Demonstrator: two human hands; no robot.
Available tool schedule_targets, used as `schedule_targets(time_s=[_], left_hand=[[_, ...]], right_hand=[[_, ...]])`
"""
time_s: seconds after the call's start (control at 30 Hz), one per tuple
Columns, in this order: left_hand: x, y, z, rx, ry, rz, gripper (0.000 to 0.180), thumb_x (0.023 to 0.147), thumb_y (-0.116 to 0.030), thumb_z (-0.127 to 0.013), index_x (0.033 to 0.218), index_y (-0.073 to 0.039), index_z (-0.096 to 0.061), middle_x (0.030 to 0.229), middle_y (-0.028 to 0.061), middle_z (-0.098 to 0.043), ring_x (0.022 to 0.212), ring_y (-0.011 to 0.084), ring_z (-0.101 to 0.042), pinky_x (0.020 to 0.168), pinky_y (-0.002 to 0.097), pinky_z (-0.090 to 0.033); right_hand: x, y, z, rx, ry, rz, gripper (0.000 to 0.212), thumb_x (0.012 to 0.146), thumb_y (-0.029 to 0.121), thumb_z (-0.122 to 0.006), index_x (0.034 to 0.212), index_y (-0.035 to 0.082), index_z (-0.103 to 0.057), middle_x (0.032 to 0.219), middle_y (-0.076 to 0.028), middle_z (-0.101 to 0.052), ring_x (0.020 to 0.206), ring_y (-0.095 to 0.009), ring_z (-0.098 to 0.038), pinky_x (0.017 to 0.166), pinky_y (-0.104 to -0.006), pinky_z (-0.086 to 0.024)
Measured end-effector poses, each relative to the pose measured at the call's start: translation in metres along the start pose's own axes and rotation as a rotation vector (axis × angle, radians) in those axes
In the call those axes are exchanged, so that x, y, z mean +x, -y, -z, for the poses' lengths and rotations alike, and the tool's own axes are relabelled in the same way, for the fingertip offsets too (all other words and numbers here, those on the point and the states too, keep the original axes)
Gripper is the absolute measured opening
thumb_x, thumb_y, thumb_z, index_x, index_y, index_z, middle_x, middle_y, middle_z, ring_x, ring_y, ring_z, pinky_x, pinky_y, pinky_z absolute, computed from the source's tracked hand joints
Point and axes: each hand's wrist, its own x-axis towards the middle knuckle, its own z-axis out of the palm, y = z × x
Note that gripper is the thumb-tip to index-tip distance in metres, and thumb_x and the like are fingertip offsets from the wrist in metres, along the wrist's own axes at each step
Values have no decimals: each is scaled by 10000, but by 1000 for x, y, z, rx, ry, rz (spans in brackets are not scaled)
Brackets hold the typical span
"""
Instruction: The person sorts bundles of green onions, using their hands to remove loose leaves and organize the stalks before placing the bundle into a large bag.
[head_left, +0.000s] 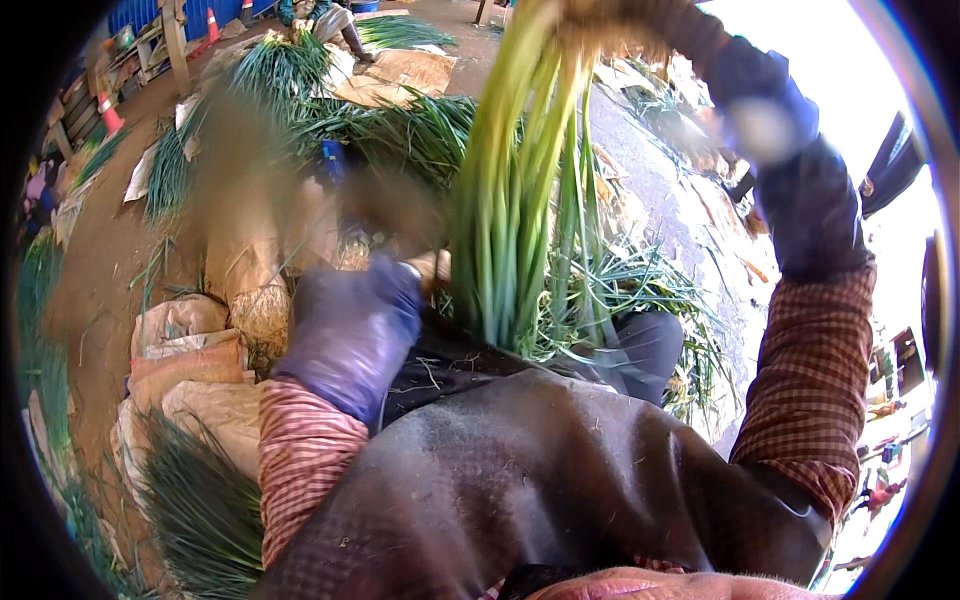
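My right hand [755,105], in a dark blue glove, is raised at the upper right. It grips a bunch of green onions [510,210] near the root end, and the long green leaves hang toward my lap. The roots and fingertips are blurred at the top. My left hand [355,330], in a purple glove, is low beside the hanging leaves. A short tan piece [430,268] shows by it, but motion smears its fingers, so I cannot tell whether it holds anything. A dark apron [520,450] covers my lap.
Loose green leaves [650,285] lie beyond my knee. A large heap of green onions [390,130] lies ahead, with folded sacks [190,365] at left and another leafy pile [195,500] near me. Another person [330,20] sits far off. Orange cones [110,115] stand at far left.
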Motion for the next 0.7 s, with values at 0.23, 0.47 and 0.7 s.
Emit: schedule_targets(time_s=[0.23, 0.47, 0.7], left_hand=[[-44, 85, 164, -125, -1024, 35, 281, 927, -189, -531, 1115, 4, -610, 973, 114, -643, 926, 195, -607, 918, 334, -463], [-66, 17, 14, -1306, 5, 491, 1238, 686, -747, -588, 1465, -24, 46, 1490, 265, -155, 1329, 404, -319, 1029, 560, -335], [-58, 37, -60, -1873, 257, 423, 1226, 677, -867, -392, 1444, 47, -111, 1455, 247, -270, 1344, 392, -284, 1090, 569, -236]], right_hand=[[31, -8, 51, 113, -273, 94, 477, 825, 100, -639, 1255, -26, -476, 1178, -174, -578, 1064, -270, -585, 928, -375, -489], [60, -80, 16, 376, -452, 49, 473, 860, 34, -588, 1302, -26, -434, 1228, -184, -553, 1118, -286, -562, 958, -386, -478], [2, -123, -143, 715, -578, -51, 440, 819, 40, -616, 1230, -38, -480, 1157, -178, -600, 994, -259, -626, 837, -374, -533]])
